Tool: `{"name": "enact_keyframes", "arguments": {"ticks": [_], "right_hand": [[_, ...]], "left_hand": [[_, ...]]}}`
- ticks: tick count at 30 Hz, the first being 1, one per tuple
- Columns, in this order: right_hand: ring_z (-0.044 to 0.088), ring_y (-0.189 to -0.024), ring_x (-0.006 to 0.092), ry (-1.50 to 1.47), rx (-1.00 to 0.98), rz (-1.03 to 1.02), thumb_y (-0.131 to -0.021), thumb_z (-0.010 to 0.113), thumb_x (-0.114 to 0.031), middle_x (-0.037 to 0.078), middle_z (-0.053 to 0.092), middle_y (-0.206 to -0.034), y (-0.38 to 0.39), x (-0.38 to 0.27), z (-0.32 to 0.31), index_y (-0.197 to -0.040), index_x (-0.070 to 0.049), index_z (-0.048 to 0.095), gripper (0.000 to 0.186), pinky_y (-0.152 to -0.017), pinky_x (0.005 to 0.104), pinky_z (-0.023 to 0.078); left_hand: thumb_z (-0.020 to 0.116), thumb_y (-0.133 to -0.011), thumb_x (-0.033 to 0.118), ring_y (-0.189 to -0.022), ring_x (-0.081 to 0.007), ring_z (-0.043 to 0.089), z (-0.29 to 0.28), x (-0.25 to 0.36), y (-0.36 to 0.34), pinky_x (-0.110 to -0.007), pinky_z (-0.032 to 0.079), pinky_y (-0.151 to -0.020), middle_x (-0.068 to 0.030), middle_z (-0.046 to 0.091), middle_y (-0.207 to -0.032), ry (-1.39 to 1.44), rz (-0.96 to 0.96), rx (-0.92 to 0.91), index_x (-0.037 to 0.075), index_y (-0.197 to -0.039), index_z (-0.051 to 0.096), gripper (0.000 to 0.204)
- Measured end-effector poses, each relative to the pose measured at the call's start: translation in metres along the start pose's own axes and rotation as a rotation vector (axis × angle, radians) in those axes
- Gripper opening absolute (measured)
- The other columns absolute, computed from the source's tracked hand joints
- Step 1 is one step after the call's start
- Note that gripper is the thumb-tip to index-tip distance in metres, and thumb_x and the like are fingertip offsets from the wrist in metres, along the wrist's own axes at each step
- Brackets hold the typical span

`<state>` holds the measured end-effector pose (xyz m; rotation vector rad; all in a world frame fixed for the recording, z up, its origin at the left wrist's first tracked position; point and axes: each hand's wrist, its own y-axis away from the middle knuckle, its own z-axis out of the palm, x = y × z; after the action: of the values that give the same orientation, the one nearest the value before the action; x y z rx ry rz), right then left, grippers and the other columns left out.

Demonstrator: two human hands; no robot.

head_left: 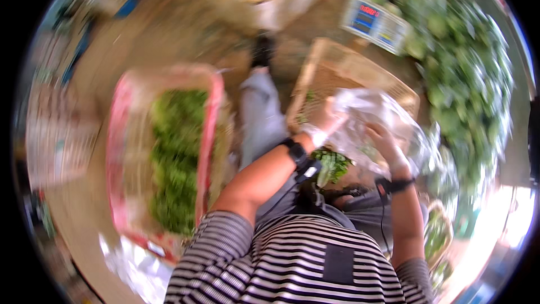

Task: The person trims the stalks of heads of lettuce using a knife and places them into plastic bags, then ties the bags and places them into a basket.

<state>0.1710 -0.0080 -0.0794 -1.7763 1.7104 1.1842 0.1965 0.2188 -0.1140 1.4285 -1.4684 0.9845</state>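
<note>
The picture is blurred by motion. My left hand (325, 124) and my right hand (387, 145) both grip a clear plastic bag (376, 114), held up in front of me over a tan wicker basket (332, 67). A small bunch of green leaves (333, 164) shows just below the bag, near my left wrist. Each wrist wears a black band with a cable running off it.
A pink crate (209, 118) full of leafy greens (175, 157) lies at my left. A large heap of greens (467, 79) fills the right side, with a scale (376, 21) behind the basket. Crumpled plastic (135, 267) lies at the lower left.
</note>
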Motion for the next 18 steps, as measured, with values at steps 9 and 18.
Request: {"name": "enact_keyframes", "arguments": {"ticks": [9, 18], "right_hand": [[0.055, -0.1, 0.0162, -0.097, -0.028, 0.027, -0.091, 0.052, -0.017, 0.008, 0.06, -0.107, 0.122, -0.03, 0.026, -0.112, 0.001, 0.058, 0.028, -0.089, 0.0289, 0.041], [0.055, -0.1, 0.017, -0.096, 0.016, -0.007, -0.092, 0.051, -0.014, 0.009, 0.06, -0.107, 0.135, -0.061, 0.044, -0.112, 0.002, 0.057, 0.026, -0.092, 0.0293, 0.041]], "left_hand": [[0.061, -0.086, 0.017, -0.094, -0.0181, 0.062, -0.205, 0.043, 0.21, -0.029, 0.048, -0.083, -0.0083, 0.065, -0.102, 0.257, 0.057, -0.291, 0.007, -0.127, 0.049, 0.044], [0.06, -0.077, 0.026, -0.092, -0.026, 0.06, -0.338, -0.087, 0.268, -0.038, 0.048, -0.079, -0.0104, 0.064, -0.099, -0.882, -0.356, -0.023, 0.01, -0.102, 0.063, 0.03]]}}
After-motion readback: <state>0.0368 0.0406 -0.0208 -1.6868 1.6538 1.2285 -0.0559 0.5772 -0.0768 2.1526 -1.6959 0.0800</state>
